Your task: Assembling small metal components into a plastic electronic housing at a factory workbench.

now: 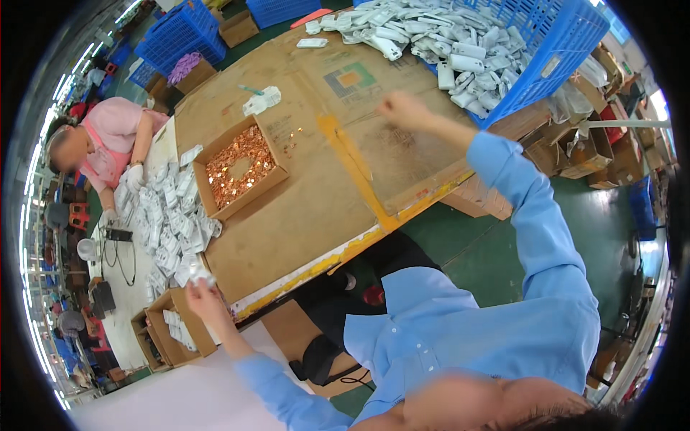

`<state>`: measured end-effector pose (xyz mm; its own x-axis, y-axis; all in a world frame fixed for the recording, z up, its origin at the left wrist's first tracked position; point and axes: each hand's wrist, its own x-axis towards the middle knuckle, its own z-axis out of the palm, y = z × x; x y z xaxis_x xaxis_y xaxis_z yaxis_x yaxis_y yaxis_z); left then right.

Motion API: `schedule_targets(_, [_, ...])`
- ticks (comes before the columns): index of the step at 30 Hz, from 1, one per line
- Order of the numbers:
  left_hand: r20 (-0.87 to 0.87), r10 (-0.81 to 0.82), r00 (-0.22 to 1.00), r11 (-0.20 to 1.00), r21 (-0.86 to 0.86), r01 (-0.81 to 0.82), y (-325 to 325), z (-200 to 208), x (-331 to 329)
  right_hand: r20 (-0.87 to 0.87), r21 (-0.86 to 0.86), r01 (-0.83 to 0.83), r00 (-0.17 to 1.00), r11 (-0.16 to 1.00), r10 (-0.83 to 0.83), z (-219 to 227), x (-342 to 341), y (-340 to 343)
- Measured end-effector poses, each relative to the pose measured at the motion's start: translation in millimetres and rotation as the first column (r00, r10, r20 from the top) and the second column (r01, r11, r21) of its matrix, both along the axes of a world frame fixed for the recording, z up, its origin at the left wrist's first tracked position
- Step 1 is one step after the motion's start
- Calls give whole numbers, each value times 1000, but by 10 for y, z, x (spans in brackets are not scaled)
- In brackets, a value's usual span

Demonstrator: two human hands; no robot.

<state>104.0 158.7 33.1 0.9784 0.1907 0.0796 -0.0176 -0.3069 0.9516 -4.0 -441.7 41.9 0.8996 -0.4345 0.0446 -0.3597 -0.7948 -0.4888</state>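
Note:
My left hand (pixel 204 299) is at the near left corner of the table, its fingers closed on a white plastic casing (pixel 192 269). Right beside it lies a heap of similar white casings (pixel 169 215). Reaching over the cardboard-covered tabletop (pixel 302 194), my right hand (pixel 402 110) has its fingers drawn together. Whether they hold something small cannot be made out. An open cardboard box (pixel 282 172) full of small copper-coloured metal pieces (pixel 224 188) stands between the two hands, left of the middle. A few loose copper pieces (pixel 291 146) are scattered beside it.
A blue crate (pixel 553 68) on its side spills many white casings (pixel 460 57) at the far right. A co-worker (pixel 111 140) in pink with white gloves works at the left. Small cardboard boxes (pixel 176 323) stand below my left hand. Yellow tape (pixel 352 169) crosses the tabletop.

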Motion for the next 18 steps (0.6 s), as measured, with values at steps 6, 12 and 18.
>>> schedule_targets(6, [119, 115, 986, 953, 266, -143, 788, -59, 1264, -279, -622, -60, 948, 780, -149, 136, -75, -1074])
schedule_targets(12, [386, 188, 903, 535, 730, -424, 413, 17, 1537, -359, -779, -151, 903, 608, -236, 176, -356, -1189])
schedule_targets(18, [403, 82, 912, 857, 439, -271, -370, 504, 749, -272, -823, -130, 945, 553, -182, -83, -258, -1389])
